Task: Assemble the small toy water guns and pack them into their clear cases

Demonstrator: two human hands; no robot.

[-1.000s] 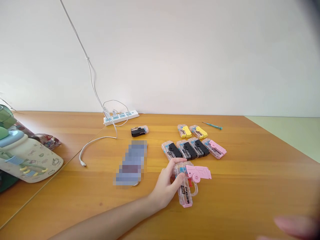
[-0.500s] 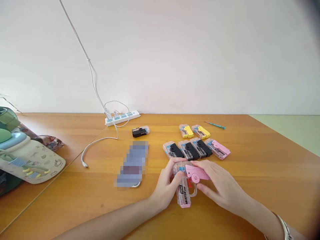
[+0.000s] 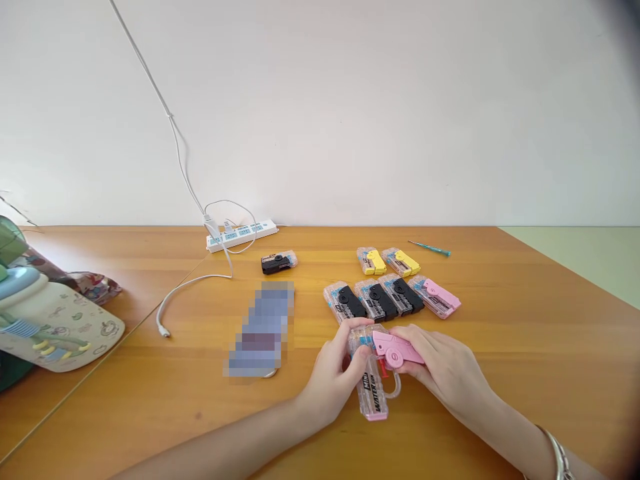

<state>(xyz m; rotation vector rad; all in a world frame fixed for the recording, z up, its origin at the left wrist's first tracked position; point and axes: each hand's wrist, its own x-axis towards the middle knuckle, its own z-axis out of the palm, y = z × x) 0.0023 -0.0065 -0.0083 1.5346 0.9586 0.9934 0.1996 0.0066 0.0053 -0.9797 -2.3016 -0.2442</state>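
Observation:
A clear and pink mini water gun is held above the table's near part, unfolded, its handle pointing down and a red trigger showing. My left hand is closed round the clear rear part, thumb on the near side. My right hand grips the pink barrel piece at its right end, with some fingers hidden behind it. Just beyond my hands lie folded water guns: a black one, two more black ones beside it, and a pink one.
Two yellow water guns and a teal screwdriver lie farther back. To the left are another black water gun, a pixelated phone-like slab, a power strip with a white cable, and a cream bottle.
My right hand has shifted its hold on the pink barrel, its fingers now wrapped more closely round the end. The water gun has moved slightly right and down in view.

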